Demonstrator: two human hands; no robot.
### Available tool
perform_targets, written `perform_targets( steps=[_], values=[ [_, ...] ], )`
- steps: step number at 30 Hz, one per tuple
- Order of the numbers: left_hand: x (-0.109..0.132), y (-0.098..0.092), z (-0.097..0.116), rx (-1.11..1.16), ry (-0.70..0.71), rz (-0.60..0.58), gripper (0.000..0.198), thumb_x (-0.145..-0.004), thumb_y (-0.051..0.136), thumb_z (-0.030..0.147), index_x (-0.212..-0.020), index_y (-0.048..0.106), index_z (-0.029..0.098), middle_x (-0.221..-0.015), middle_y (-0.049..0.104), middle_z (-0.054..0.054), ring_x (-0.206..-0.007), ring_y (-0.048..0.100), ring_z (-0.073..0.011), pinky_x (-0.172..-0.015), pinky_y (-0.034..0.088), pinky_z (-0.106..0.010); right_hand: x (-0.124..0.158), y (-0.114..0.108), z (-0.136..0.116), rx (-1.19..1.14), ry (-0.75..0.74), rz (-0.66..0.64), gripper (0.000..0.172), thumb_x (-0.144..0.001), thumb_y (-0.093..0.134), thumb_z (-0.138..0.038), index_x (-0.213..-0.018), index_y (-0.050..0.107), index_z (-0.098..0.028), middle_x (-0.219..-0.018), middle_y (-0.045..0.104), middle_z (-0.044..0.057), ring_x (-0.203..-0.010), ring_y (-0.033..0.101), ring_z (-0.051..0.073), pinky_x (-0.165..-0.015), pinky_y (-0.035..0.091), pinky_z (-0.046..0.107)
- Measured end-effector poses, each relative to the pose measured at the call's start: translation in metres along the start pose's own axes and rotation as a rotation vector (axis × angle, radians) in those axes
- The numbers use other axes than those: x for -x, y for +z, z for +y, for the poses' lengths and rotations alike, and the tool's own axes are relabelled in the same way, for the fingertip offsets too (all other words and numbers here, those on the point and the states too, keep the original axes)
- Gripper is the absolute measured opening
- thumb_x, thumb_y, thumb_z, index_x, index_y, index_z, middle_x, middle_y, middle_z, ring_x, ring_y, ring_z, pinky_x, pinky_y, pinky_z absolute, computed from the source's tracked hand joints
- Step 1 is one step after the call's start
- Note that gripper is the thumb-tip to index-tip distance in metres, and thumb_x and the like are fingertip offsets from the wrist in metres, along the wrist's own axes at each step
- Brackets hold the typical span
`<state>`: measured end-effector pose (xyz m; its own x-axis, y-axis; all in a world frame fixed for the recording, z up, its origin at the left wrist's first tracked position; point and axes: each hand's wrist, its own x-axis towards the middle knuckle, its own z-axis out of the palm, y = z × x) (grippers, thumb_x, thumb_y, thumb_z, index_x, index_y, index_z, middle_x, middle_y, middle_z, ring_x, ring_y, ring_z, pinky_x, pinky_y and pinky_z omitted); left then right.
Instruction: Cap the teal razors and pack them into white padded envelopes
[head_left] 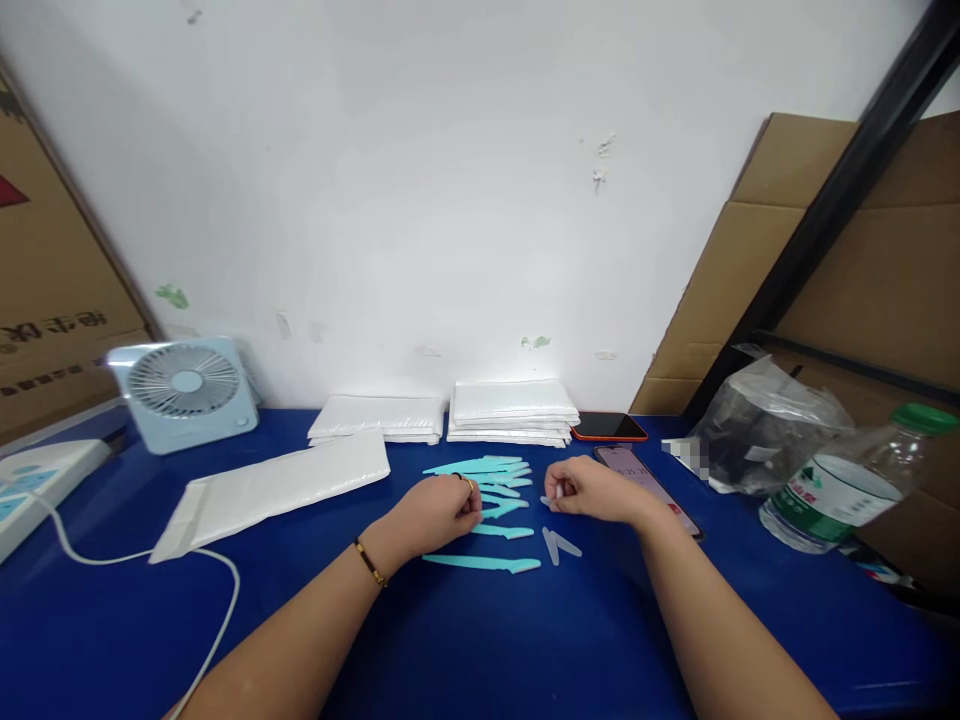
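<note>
Several thin turquoise plastic knife-shaped pieces (484,487) lie spread on the blue table (480,640) between my hands. My left hand (435,512), with a ring and a bracelet, rests curled at the left edge of this pile, fingers closed on one of the pieces. My right hand (585,490) is curled too, pinching a small clear cap (559,491). Two more small clear caps (559,545) lie just in front of it. One long turquoise piece (480,563) lies apart, nearer to me.
White padded envelopes: one loose (277,490) at left, two stacks (514,412) by the wall. Two phones (609,427) right of the stacks. A small fan (184,390), a white cable (217,600), a plastic bag (765,425), a bottle (847,490), cardboard on both sides.
</note>
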<state>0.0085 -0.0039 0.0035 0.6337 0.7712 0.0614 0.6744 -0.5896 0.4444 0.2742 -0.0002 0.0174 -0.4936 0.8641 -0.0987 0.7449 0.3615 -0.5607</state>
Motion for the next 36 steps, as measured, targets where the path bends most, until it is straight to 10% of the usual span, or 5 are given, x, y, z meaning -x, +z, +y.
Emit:
perform_targets(
  steps=[12, 36],
  values=[
    [-0.008, 0.004, -0.016, 0.506, -0.126, 0.086, 0.027, -0.082, 0.042, 0.046, -0.087, 0.049, 0.020, -0.067, 0.048, 0.004, -0.052, 0.049, -0.0083, -0.050, 0.039, -0.019, -0.026, 0.021, -0.009, -0.761, -0.122, 0.381, 0.027, -0.076, 0.061, -0.040, -0.085, 0.054, -0.016, -0.061, 0.059, 0.000, -0.054, 0.060, 0.013, -0.047, 0.044, 0.022],
    [-0.008, -0.002, -0.014, 0.447, -0.114, 0.117, 0.029, -0.082, 0.043, 0.046, -0.084, 0.054, 0.019, -0.065, 0.047, 0.004, -0.056, 0.045, -0.0099, -0.051, 0.034, -0.020, -0.022, 0.020, -0.020, -0.726, -0.201, 0.428, 0.021, -0.074, 0.064, -0.035, -0.078, 0.056, -0.017, -0.065, 0.061, 0.000, -0.063, 0.062, 0.014, -0.058, 0.047, 0.025]
  ],
)
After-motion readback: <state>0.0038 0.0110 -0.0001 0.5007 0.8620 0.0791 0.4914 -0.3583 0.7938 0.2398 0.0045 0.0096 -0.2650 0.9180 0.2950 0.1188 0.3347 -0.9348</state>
